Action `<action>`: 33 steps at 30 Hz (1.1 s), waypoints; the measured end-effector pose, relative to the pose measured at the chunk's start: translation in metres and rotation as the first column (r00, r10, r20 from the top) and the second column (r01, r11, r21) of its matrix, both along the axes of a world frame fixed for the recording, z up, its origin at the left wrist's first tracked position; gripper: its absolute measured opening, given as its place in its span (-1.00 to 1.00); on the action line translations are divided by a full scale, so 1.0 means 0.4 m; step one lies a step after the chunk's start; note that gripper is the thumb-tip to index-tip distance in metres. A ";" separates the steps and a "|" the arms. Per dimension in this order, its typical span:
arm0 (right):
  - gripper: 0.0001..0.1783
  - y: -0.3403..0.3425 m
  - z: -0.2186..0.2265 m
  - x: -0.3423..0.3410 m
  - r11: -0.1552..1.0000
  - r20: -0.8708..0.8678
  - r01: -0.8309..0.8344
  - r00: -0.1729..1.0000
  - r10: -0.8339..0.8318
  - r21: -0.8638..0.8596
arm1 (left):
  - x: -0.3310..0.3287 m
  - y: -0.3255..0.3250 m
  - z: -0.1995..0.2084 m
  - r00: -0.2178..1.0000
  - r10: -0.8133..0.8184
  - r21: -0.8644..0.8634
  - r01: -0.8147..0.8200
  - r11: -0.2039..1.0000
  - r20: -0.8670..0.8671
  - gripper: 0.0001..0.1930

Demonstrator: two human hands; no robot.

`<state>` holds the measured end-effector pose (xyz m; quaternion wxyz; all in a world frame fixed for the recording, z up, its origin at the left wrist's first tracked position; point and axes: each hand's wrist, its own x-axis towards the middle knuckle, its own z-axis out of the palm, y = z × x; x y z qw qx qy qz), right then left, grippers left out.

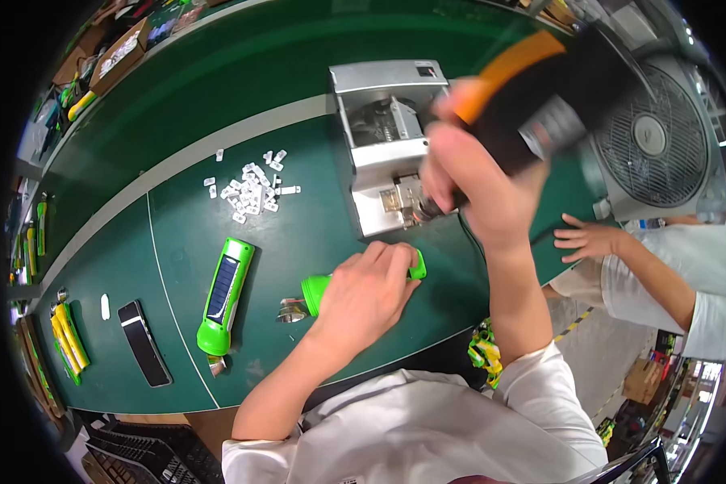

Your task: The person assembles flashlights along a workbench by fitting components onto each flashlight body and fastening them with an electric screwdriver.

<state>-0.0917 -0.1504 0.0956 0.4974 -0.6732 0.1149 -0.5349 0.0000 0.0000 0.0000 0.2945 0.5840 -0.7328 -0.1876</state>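
While driver (544,105) is gripped by right hand (480,173), torch (315,292) clasped by curled left hand (367,290) could be scratched by driver slip.

I've got the left hand (363,290) wrapped over a green flashlight (315,294) on the green table (298,234). Right hand (484,177) is gripping a kinda blurry black-and-orange power driver (552,121), tip at the front of a silver machine (387,155), can't tell if it's touching. I can also see a second flashlight (225,294), a phone (145,343) and some little white plastic bits (254,194).
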 end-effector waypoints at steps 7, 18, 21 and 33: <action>-0.69 0.014 0.020 -0.045 0.955 -0.157 -0.091 0.978 0.140 0.284 | -0.009 -0.002 -0.002 0.999 0.039 -0.070 -0.039 0.997 0.009 -0.59; -0.68 0.134 -0.070 -0.176 0.949 0.159 -0.176 0.978 0.137 0.261 | -0.015 -0.001 -0.010 0.998 0.041 -0.119 -0.036 0.992 0.043 -0.65; -0.69 0.133 -0.094 -0.183 0.948 0.157 -0.194 0.975 0.158 0.251 | -0.017 -0.001 -0.012 0.998 0.043 -0.121 -0.037 0.992 0.042 -0.65; -0.67 0.142 -0.123 -0.184 0.958 0.145 -0.157 0.982 0.124 0.239 | -0.016 -0.005 -0.005 0.999 0.027 -0.091 -0.022 0.996 0.046 -0.65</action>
